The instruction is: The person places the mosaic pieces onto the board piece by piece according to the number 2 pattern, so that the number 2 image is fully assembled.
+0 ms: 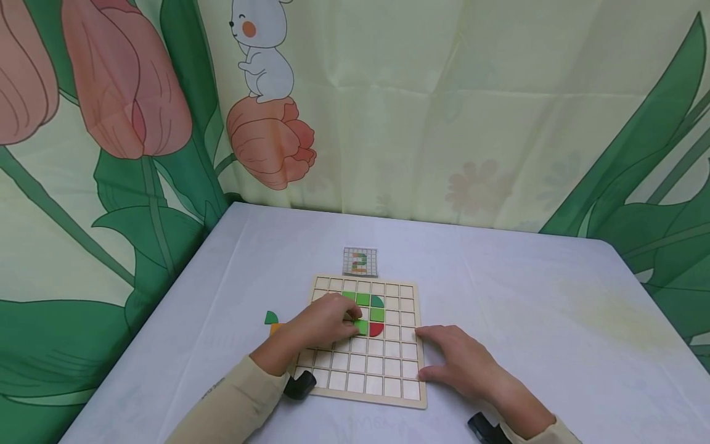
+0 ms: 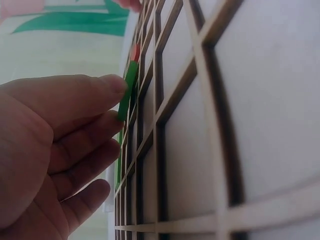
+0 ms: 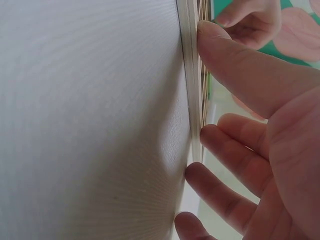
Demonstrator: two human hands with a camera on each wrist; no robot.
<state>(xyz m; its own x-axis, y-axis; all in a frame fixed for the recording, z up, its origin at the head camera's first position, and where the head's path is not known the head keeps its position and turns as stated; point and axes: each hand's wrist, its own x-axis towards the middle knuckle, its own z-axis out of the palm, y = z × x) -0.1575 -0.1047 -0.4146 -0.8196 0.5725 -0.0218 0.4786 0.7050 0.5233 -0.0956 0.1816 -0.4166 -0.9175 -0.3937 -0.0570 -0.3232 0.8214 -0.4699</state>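
Note:
A wooden grid board (image 1: 374,385) lies on the table, with colored tiles set in its upper middle cells. My left hand (image 1: 327,317) reaches over the board and pinches a light green square tile (image 2: 129,90) between thumb and finger, close beside a red quarter-circle tile (image 1: 376,329). Above these sit more light green squares (image 1: 363,299) and a dark green quarter-circle (image 1: 377,301). On the board's right edge, the thumb and fingertips of my right hand (image 1: 463,361) rest with the fingers spread; the right wrist view shows them against the rim.
Behind the board lies a small pattern card (image 1: 360,262) printed with a colored figure on a grid. Left of the board are a loose dark green quarter-circle (image 1: 271,317) and an orange piece (image 1: 275,328), partly hidden by my left arm. A printed curtain hangs behind the white table.

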